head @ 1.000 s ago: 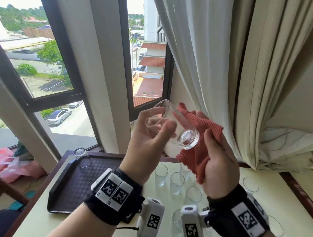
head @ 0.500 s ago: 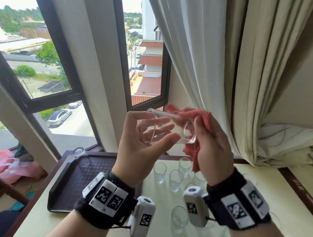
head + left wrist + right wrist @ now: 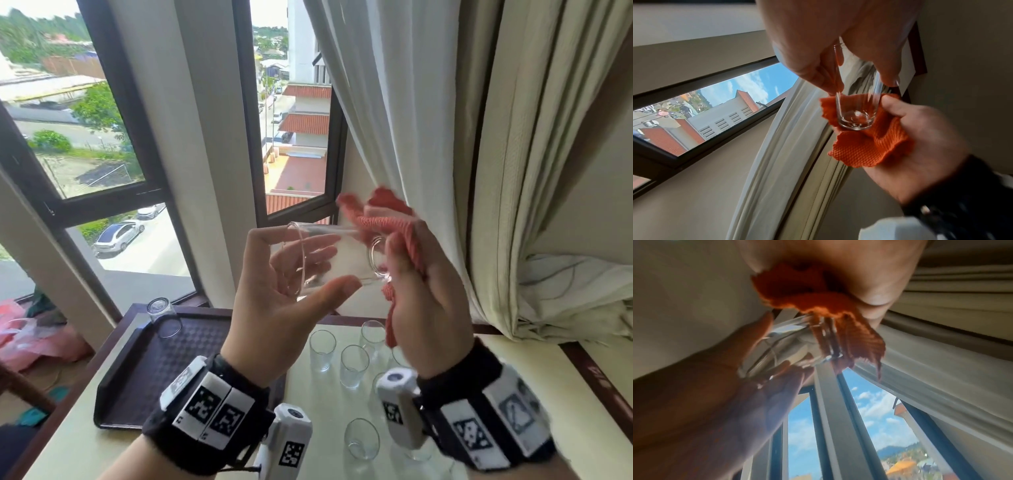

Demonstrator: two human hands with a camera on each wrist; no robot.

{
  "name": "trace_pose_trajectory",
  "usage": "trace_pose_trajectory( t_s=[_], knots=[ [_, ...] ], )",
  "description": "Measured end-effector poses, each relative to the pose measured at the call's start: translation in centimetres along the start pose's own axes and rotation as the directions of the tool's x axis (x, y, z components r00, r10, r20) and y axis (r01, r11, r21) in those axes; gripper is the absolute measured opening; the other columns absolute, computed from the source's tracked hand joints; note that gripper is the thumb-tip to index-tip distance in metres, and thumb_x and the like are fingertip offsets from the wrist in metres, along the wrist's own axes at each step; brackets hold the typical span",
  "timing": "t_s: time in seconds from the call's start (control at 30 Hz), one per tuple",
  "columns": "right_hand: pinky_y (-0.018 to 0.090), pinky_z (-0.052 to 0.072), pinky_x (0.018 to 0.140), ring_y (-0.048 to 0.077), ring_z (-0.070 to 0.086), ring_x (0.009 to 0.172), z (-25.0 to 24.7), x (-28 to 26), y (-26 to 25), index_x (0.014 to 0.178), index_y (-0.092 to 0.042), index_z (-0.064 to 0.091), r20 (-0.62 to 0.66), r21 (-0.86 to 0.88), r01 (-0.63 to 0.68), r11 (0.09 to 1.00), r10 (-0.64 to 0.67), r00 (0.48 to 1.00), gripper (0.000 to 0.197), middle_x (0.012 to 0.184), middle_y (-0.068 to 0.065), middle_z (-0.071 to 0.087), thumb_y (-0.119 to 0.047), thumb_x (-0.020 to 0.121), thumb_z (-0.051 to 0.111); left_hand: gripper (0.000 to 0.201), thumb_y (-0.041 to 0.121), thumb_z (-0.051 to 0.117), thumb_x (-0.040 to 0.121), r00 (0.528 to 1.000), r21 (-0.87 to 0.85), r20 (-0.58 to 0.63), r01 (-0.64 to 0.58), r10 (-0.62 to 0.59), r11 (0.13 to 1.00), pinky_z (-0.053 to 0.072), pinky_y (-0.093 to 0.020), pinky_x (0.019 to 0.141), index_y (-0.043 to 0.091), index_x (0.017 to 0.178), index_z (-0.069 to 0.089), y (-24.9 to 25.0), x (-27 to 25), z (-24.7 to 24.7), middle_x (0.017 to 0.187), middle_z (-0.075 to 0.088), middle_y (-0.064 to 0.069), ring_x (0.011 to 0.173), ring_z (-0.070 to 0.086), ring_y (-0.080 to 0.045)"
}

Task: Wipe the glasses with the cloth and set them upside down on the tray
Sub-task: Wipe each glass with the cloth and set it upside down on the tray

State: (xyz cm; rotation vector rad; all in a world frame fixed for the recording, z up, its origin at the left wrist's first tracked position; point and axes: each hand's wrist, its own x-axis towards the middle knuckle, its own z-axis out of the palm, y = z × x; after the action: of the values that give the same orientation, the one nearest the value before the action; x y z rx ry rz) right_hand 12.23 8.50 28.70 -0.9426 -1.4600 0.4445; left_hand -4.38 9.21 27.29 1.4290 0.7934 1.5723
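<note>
My left fingers (image 3: pixel 318 248) and thumb are wrapped round a clear glass (image 3: pixel 334 255), so my left hand (image 3: pixel 274 301) grips it in the air above the table, lying on its side with the open mouth toward the left and the thick base toward the right. From the left wrist I see the same glass (image 3: pixel 856 104) pinched between thumb and fingers, its base seated in the orange cloth (image 3: pixel 869 142). Far left on the table (image 3: pixel 85 442) I see the dark tray (image 3: pixel 164 370), and one glass already upside down (image 3: pixel 163 317) stands at its back left corner. Under my hands a cluster of upright glasses (image 3: pixel 354 365) waits on the pale tabletop, just beside the tray's right edge. Moving right, my right hand (image 3: pixel 421 308) clutches the cloth (image 3: pixel 394 219), its fingers curled into the fabric and the thumb pressing it against the base of the held glass; part of the cloth hangs below the palm. From the right wrist I see the cloth (image 3: pixel 818 300) bunched against the blurred glass (image 3: pixel 789 347). Behind and right of it all hangs the pale curtain (image 3: pixel 445 120)
</note>
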Motion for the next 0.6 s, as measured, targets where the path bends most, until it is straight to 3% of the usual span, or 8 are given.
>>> trace_pose_trajectory(
  t_s=[0.07,0.13,0.2,0.3,0.37,0.43,0.5,0.6],
  knots=[
    [0.046,0.062,0.074,0.029,0.076,0.092,-0.4,1.1,-0.6,0.110,-0.015,0.074,0.014,0.206,-0.262,0.943,0.265,0.964,0.031,0.114,-0.003,0.078,-0.032,0.110,0.048,0.067,0.023,0.092,0.078,0.999,0.007,0.019,-0.031,0.031,0.999,0.057,-0.035,0.101,0.010,0.124,0.044,0.1,0.1,0.0,0.125,0.076,-0.006,0.119,0.072,-0.027],
    [0.069,0.058,0.079,0.052,0.072,0.096,-0.5,0.6,-0.7,0.111,-0.013,0.076,0.104,0.447,-0.520,0.728,0.535,0.839,0.040,0.106,0.016,0.078,-0.044,0.102,0.052,0.066,0.016,0.090,0.079,0.999,-0.010,0.010,-0.042,0.042,0.999,0.060,-0.035,0.097,0.006,0.124,0.043,0.1,0.3,0.0,0.124,0.076,-0.007,0.117,0.073,-0.026],
    [0.070,0.055,0.089,0.051,0.070,0.106,0.5,-1.2,-0.7,0.119,-0.011,0.073,0.093,0.535,-0.579,0.615,0.638,0.764,0.050,0.113,0.022,0.076,-0.052,0.096,0.055,0.065,0.013,0.085,0.075,0.999,-0.040,-0.006,-0.039,0.038,0.998,0.060,-0.028,0.093,0.005,0.122,0.041,-0.2,0.7,0.0,0.124,0.075,-0.005,0.114,0.075,-0.020],
    [0.053,0.052,0.106,0.023,0.069,0.122,2.0,-3.9,-0.4,0.137,-0.027,0.064,-0.042,0.367,-0.468,0.804,0.517,0.855,0.069,0.129,0.000,0.073,-0.075,0.087,0.059,0.067,0.029,0.086,0.073,1.000,0.039,-0.006,0.023,-0.022,0.999,0.059,-0.020,0.089,0.011,0.122,0.044,-1.1,0.6,0.2,0.121,0.072,0.000,0.115,0.072,-0.013],
    [0.033,0.059,0.097,0.004,0.073,0.105,2.2,-4.3,-0.3,0.139,-0.030,0.064,-0.153,0.364,-0.412,0.835,0.490,0.858,0.052,0.116,-0.015,0.075,-0.058,0.096,0.058,0.071,0.043,0.086,0.070,0.994,0.126,-0.018,0.108,-0.107,0.986,0.059,-0.016,0.078,0.014,0.123,0.050,-1.3,0.2,0.6,0.117,0.067,0.003,0.109,0.071,-0.005],
    [0.009,0.054,0.085,-0.010,0.067,0.104,1.8,-4.0,-0.4,0.146,-0.032,0.057,-0.209,0.196,-0.346,0.918,0.384,0.900,0.042,0.119,-0.022,0.071,-0.044,0.106,0.052,0.066,0.048,0.086,0.070,0.984,0.181,-0.025,0.179,-0.177,0.967,0.058,-0.014,0.067,0.015,0.120,0.057,-1.4,-0.1,0.9,0.114,0.067,-0.001,0.100,0.069,-0.006],
    [0.007,0.047,0.094,-0.004,0.060,0.125,1.2,-3.6,0.1,0.154,-0.029,0.046,-0.188,0.065,-0.218,0.974,0.226,0.956,0.049,0.141,-0.013,0.064,-0.038,0.106,0.045,0.060,0.049,0.091,0.074,0.968,0.181,-0.006,0.246,-0.249,0.952,0.060,-0.019,0.067,0.017,0.115,0.062,-1.6,-0.2,1.0,0.111,0.070,-0.004,0.096,0.071,-0.013],
    [0.019,0.043,0.112,0.011,0.051,0.142,0.5,-3.5,1.2,0.158,-0.016,0.039,-0.139,-0.046,-0.092,0.995,0.085,0.987,0.054,0.156,0.002,0.052,-0.027,0.106,0.043,0.061,0.046,0.093,0.074,0.942,0.134,0.031,0.327,-0.334,0.935,0.062,-0.026,0.076,0.014,0.118,0.066,-2.0,-0.4,1.2,0.103,0.078,-0.009,0.089,0.078,-0.018]
  ],
)
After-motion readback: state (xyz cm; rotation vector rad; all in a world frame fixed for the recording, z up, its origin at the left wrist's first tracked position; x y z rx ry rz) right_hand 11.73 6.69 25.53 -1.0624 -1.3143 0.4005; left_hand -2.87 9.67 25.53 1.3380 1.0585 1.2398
